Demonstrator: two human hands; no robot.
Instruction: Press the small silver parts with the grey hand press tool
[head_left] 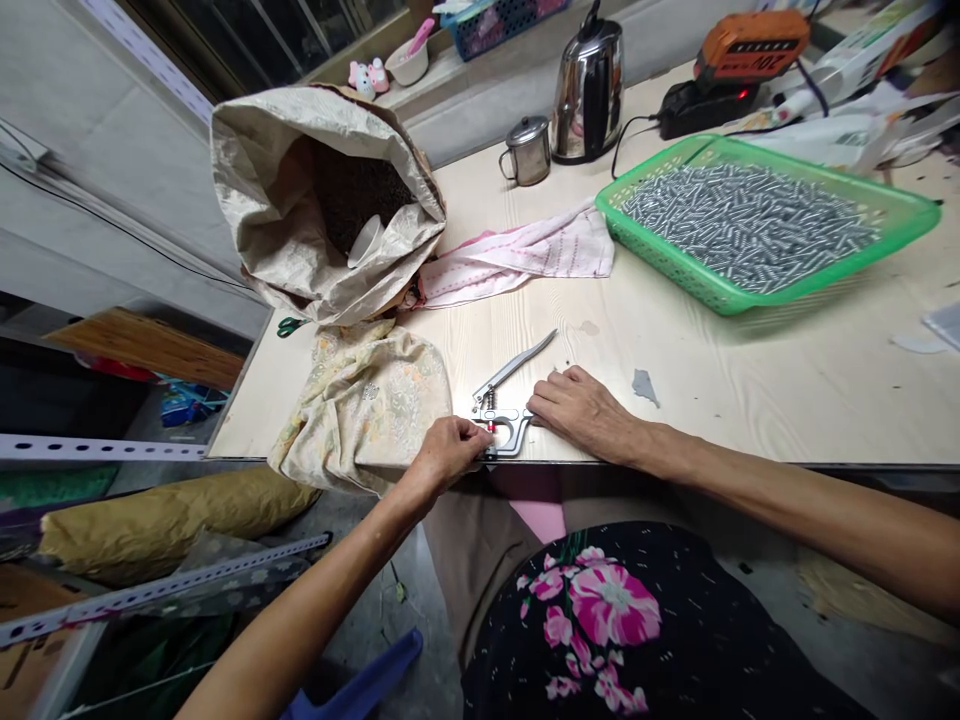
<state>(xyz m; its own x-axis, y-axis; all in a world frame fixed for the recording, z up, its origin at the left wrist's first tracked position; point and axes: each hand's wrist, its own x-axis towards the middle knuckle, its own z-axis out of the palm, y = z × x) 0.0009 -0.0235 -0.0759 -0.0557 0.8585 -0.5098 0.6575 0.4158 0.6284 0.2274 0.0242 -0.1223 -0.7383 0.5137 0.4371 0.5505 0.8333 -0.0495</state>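
Observation:
A small metal hand press (pixel 504 415) with a long lever pointing up and right sits at the near edge of the pale wooden table (pixel 750 390). My left hand (pixel 447 452) is pinched shut at the press's jaw, on something too small to make out. My right hand (pixel 581 408) rests on the table with curled fingers, touching the press's right side. A floral cloth (pixel 360 405) lies just left of my left hand.
An open sack (pixel 330 200) of dark small pieces with a white cup stands at the back left. A green basket (pixel 757 225) of several metal tubes sits at the right. A pink-white cloth (pixel 525 255), steel mug (pixel 527 150), kettle (pixel 589 90) and scissors (pixel 289 326) lie behind.

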